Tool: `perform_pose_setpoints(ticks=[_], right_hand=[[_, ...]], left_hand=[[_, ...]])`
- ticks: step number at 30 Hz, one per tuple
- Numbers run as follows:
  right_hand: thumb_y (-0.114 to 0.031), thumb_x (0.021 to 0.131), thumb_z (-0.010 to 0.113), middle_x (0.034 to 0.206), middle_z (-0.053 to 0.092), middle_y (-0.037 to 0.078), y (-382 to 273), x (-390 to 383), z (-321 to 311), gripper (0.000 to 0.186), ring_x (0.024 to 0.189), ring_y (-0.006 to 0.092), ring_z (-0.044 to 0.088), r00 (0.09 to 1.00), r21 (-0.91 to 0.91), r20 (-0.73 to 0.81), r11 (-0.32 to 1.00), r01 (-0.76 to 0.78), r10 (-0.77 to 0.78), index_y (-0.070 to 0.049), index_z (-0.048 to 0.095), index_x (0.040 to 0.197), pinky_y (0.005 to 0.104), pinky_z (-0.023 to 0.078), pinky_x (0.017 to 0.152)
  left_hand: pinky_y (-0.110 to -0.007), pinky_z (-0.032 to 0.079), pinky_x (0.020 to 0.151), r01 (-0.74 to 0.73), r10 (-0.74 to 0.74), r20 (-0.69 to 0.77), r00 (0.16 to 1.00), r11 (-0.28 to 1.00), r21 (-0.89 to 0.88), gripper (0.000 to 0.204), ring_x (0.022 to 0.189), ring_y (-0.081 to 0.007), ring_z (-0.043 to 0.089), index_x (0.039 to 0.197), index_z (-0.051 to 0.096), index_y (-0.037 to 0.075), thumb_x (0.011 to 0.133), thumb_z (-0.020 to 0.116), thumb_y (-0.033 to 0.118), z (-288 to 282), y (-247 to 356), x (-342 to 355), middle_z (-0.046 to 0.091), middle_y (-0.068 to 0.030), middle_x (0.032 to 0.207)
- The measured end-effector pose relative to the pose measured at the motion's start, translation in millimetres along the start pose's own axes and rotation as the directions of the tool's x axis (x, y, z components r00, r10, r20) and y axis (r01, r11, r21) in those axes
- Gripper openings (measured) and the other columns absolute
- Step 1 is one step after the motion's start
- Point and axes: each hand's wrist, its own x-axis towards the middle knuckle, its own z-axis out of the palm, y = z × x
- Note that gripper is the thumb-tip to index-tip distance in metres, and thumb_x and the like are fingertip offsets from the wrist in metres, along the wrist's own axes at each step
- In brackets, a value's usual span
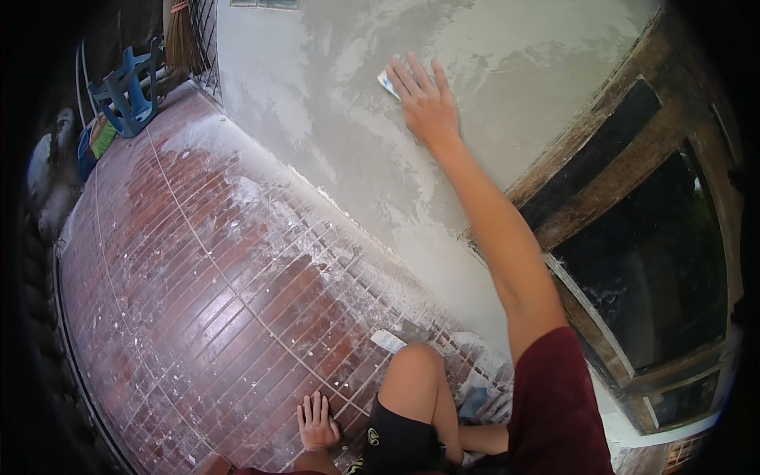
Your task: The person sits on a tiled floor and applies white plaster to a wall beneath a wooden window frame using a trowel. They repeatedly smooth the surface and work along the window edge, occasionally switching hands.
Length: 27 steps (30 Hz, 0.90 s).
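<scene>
My right hand (430,107) is stretched out on the grey, patchily coated wall (332,103). Under its fingers it presses a small white sheet with blue print (388,83), which looks like sandpaper; most of it is hidden by the hand. Low in the view, my left hand (318,423) rests flat on the reddish tiled floor (229,317), fingers extended and nothing in them. A second white printed piece (388,341) lies on the floor beside my bent knee.
White dust and flecks cover the tiles, thickest along the wall's foot. A wooden-framed dark glass door or window (649,261) stands to the right. At the far left are a blue plastic stool (127,95), a green-bristled brush (102,136) and a hanging straw broom (182,39).
</scene>
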Motion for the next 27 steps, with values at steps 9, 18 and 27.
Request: perform_pose_setpoints(ticks=[9,18,27], right_hand=[[-0.025,0.095,0.045,0.164,0.009,-0.005,-101,-128,10,0.062,0.151,0.0168,0.002,0.722,0.117,0.403,0.814,0.569,-0.563,-0.025,0.025,0.154,0.0458,-0.003,0.123],[-0.023,0.094,0.048,0.161,0.021,-0.003,-82,-75,27,0.057,0.150,0.0189,0.014,0.920,0.237,0.187,0.924,0.299,-0.346,-0.019,0.036,0.150,0.0438,0.010,0.123],[-0.021,0.095,0.048,0.157,0.032,-0.004,-55,9,18,0.047,0.148,0.0193,0.020,0.982,0.103,-0.029,0.977,0.189,-0.187,-0.018,0.051,0.141,0.0459,0.012,0.123]], left_hand=[[-0.056,0.021,0.115,-0.016,0.016,-0.013,1.000,1.000,-0.003,0.060,0.142,-0.0380,0.033,0.138,0.050,0.006,0.080,0.051,0.024,6,-4,-1,0.040,-0.0116,0.152],[-0.056,0.022,0.115,0.011,-0.011,0.000,1.000,1.000,-0.027,0.059,0.141,-0.0375,0.033,0.135,0.053,0.008,0.079,0.052,0.025,3,-2,-1,0.041,-0.0113,0.151],[-0.055,0.023,0.115,-0.010,0.012,-0.039,0.999,1.000,0.026,0.058,0.140,-0.0358,0.035,0.134,0.055,0.009,0.078,0.053,0.026,4,-2,-2,0.043,-0.0102,0.150]])
